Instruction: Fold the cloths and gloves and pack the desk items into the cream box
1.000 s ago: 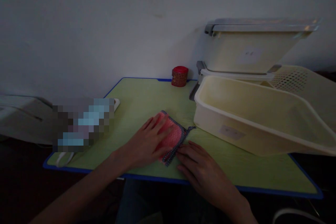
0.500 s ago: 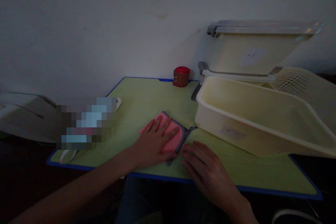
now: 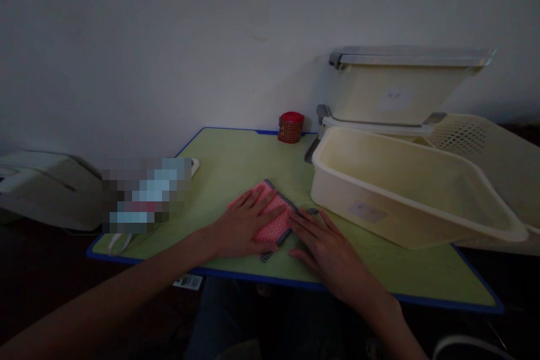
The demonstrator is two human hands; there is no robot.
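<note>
A pink textured cloth (image 3: 273, 230) with a black-and-white checked border lies flat, turned cornerwise, on the pale green tabletop (image 3: 236, 152). My left hand (image 3: 240, 228) rests palm down over its left part, fingers spread. My right hand (image 3: 331, 250) is on the other side, its fingers stretched out and their tips touching the border at the right corner. Those fingers partly hide a small checked loop (image 3: 312, 211) at that corner. Neither hand grips anything.
A cream open bin (image 3: 363, 183) stands on the right, near a stacked lidded box (image 3: 396, 90) and a perforated basket (image 3: 498, 146). By the wall is a red round container (image 3: 291, 126). A pixelated object with a white handle (image 3: 120, 243) lies left.
My right hand has moved forward and left, its fingers straightening onto the cloth's right corner. My left hand stays flat on the cloth. The whole view has shifted slightly.
</note>
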